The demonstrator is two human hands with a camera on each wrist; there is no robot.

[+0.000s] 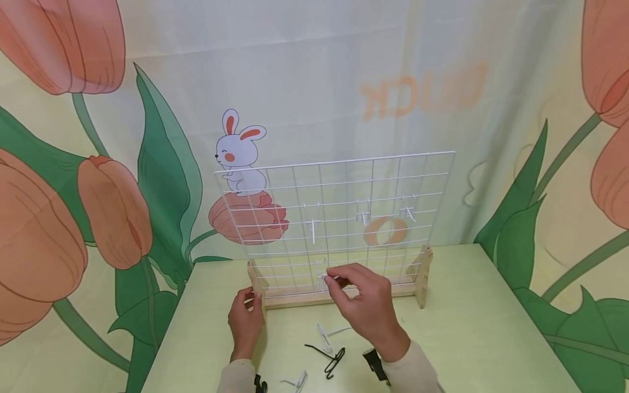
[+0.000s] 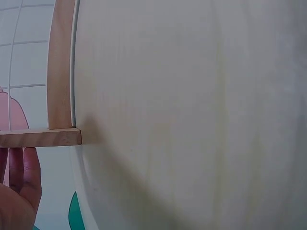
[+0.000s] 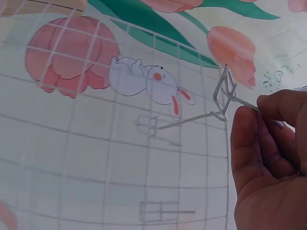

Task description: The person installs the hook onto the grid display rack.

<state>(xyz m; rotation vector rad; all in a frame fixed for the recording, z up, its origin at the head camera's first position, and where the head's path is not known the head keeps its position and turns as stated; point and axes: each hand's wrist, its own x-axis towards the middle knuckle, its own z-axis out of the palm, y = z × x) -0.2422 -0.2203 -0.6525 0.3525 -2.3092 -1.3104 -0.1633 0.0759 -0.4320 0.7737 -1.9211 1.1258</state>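
Observation:
A white wire grid panel point(image 1: 334, 202) stands upright in a wooden stand point(image 1: 300, 299). My right hand point(image 1: 368, 303) pinches the prong of a white wire hook point(image 3: 224, 93) between thumb and index finger. That hook's frame is in front of the lower part of the grid; whether it touches the wires I cannot tell. My left hand point(image 1: 245, 322) is at the stand's left end piece point(image 2: 41, 138), its straight fingers touching the wood from outside. Three white hooks hang on the grid: a left one point(image 1: 313, 229), a middle one point(image 1: 363, 217) and a right one point(image 1: 409, 213).
On the light green table point(image 1: 467, 327), in front of the stand, lie a black wire hook point(image 1: 336, 361), a white hook point(image 1: 324, 338) and another white hook point(image 1: 300, 380) nearer me. Behind the grid hangs a printed curtain point(image 1: 314, 82) with tulips and a rabbit.

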